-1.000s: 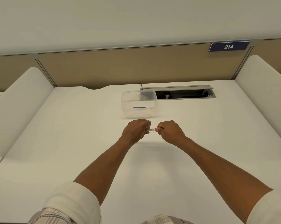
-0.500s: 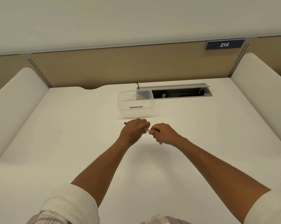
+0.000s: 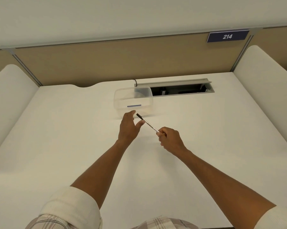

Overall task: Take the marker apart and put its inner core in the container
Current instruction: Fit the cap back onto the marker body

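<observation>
A thin white marker (image 3: 147, 124) with a black tip slants up and to the left over the white desk. My right hand (image 3: 170, 140) is closed around its lower end. My left hand (image 3: 128, 127) is beside the black tip with fingers spread and thumb out, holding nothing. Just beyond the tip stands a clear plastic container (image 3: 132, 101); a thin blue strip shows at its near wall, and I cannot tell whether that lies inside or is a label.
A grey cable tray (image 3: 180, 90) is recessed in the desk right of the container. White padded dividers (image 3: 9, 96) (image 3: 265, 90) flank the desk. A tan partition (image 3: 106, 60) with a blue 214 sign (image 3: 227, 36) closes the back.
Both hands were closed on the marker close together. My left hand has let go and spread its fingers, and my right hand has drawn back to the right, so the marker's length shows.
</observation>
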`<state>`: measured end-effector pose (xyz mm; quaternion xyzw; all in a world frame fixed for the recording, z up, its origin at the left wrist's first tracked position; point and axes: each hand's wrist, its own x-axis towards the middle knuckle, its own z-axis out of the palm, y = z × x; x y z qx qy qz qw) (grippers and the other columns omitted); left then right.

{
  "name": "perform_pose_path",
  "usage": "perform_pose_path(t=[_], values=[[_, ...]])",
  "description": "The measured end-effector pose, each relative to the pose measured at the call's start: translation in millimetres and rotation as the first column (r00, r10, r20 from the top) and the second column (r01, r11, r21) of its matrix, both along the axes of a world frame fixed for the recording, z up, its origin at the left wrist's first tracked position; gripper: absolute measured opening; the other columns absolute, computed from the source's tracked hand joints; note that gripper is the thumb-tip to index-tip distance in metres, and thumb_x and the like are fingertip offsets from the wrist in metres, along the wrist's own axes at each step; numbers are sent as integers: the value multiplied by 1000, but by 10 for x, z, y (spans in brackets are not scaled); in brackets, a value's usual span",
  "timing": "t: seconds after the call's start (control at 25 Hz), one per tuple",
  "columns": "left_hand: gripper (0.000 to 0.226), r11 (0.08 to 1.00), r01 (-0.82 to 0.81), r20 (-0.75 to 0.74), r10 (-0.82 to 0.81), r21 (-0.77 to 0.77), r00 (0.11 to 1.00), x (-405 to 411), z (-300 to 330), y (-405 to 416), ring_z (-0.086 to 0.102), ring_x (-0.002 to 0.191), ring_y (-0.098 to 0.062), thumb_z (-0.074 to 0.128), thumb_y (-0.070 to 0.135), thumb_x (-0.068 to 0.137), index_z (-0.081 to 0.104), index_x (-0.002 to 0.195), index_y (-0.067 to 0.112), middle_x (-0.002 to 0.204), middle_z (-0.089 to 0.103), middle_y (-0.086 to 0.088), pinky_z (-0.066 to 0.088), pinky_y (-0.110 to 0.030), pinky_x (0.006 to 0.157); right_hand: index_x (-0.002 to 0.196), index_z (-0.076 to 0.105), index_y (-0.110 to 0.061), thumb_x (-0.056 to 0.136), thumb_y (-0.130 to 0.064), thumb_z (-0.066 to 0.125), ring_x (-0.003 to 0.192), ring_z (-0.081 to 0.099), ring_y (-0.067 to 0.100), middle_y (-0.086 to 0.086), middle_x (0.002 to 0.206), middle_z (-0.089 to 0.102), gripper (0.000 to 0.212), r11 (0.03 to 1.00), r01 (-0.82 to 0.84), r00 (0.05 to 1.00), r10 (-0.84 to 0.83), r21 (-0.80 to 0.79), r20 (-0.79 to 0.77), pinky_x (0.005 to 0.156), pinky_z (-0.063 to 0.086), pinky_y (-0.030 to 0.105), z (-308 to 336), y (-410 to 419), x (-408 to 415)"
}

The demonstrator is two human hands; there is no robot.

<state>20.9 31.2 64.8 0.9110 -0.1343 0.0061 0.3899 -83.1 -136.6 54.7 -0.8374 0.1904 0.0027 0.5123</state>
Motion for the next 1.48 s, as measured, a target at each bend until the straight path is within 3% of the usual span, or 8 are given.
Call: perform_pose_path(t=[0.08,0.28,0.44,0.6,0.72,0.92,1.0,1.48], values=[[49,997,-27,-115,18,-76,993,40,-22,-78,66,96,-19,74,31,84,57,125,10,117,67,-6,50,-33,90,81,62,-14,92,-21,56,57,56,18,0,67,64,14,1000,9,1000,-9,6,-3,60,54,40,-74,15,-16],[34,988,-18,-226,-17,-153,974,50,-133,-264,67,87,-15,73,23,84,63,115,13,100,72,1,47,-21,79,90,55,-21,90,-19,59,64,65,21,0,70,68,4,1000,8,999,-9,-14,-44,60,51,32,-227,34,-119],[35,995,25,-257,-50,-98,965,64,-259,-390,66,90,-18,72,23,84,64,117,16,96,71,-1,48,-28,86,84,54,-16,84,-16,65,65,53,15,-4,72,58,10,985,27,996,-40,-168,-74,57,40,27,-339,69,-168],[42,997,62,-343,-77,-54,936,97,-390,-481,62,83,-12,73,28,83,62,122,20,82,69,1,43,-19,73,83,54,-12,82,-15,65,71,53,19,-1,79,57,11,974,36,992,-61,-224,-106,59,39,30,-397,117,-140],[45,996,92,-367,-91,-16,926,121,-465,-517,61,79,-10,74,28,82,60,123,20,75,66,6,41,-16,69,88,54,-12,84,-16,64,77,57,24,3,87,60,11,959,30,988,-72,-280,-140,66,47,34,-429,166,-137],[49,985,140,-369,-95,97,925,157,-525,-595,64,97,-23,69,32,84,56,130,21,95,70,-3,51,-37,88,96,54,-11,89,-24,63,81,60,27,5,93,61,17,920,22,983,-92,-392,-160,70,50,36,-493,297,-150],[50,977,166,-355,-108,136,929,167,-536,-619,63,99,-24,69,34,84,56,130,23,104,70,-5,50,-38,89,97,54,-10,90,-26,63,83,61,27,5,94,61,19,917,17,981,-92,-399,-169,71,52,37,-530,339,-155],[52,954,205,-313,-131,218,941,156,-609,-605,58,107,-24,64,39,89,51,138,28,109,61,-3,47,-38,92,94,51,-13,90,-31,62,80,58,25,3,91,58,21,905,-27,990,-35,-424,-138,68,48,35,-574,363,-178]])
